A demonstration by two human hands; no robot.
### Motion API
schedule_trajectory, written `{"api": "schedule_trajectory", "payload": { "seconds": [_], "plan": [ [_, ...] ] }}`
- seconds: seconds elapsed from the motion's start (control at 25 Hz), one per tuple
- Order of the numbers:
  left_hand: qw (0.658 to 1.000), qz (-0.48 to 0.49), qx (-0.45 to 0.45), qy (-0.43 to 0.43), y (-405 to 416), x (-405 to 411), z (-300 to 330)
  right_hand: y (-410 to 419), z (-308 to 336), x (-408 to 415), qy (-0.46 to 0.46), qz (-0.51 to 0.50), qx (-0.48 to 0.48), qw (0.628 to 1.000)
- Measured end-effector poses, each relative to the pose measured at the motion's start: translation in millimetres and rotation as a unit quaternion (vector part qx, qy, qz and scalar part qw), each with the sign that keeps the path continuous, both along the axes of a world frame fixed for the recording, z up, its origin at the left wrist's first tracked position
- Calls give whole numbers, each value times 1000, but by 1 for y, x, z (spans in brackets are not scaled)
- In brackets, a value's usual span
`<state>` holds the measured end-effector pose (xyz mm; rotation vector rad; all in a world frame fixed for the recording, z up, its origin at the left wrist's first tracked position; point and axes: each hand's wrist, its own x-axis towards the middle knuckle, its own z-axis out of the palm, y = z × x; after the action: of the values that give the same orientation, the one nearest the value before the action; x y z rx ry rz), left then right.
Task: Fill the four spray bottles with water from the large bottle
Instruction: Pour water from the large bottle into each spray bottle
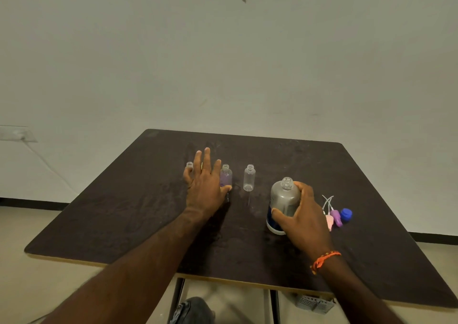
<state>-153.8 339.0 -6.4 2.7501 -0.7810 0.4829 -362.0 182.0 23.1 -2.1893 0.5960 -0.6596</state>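
Right hand (303, 214) wraps its fingers around the uncapped large bottle (283, 201); left hand (205, 185), fingers spread, should steady a spray bottle (226, 177) before pouring slowly.

I count three small spray bottles (249, 178) showing uncapped mid-frame, one half hidden behind my left hand (204, 187). One large bottle (283, 203) sits right of centre. At right lie two spray heads (333, 218) and one blue cap (346, 214).
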Motion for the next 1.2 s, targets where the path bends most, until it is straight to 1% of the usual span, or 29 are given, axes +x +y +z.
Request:
{"api": "schedule_trajectory", "payload": {
  "seconds": [0.2, 0.32, 0.56, 0.68, 0.8, 0.92, 1.12, 1.2],
  "plan": [
    [997, -62, -21, -39, -8, -22, 11, 0, 3, -5, -3, -4, 24, 1000],
    [997, -79, -3, -21, -34, -25, 25, 2, 4, -6, -9, -3, 31, 999],
    [998, -21, 61, 17, -82, -19, 41, -3, 0, -4, -19, -1, 40, 999],
    [998, -13, 63, 23, -87, -18, 44, -4, -2, -3, -15, 6, 42, 999],
    [996, -39, 61, 41, -82, -20, 46, -3, -2, -4, -15, 6, 43, 999],
    [991, -73, 91, 58, -68, -28, 52, 0, 1, -5, -10, 9, 40, 999],
    [981, -134, 112, 84, -21, -51, 54, 3, 2, -7, -18, 0, 40, 999],
    [979, -155, 98, 90, -2, -58, 53, 1, 1, -9, -4, 12, 46, 999]
  ]
}}
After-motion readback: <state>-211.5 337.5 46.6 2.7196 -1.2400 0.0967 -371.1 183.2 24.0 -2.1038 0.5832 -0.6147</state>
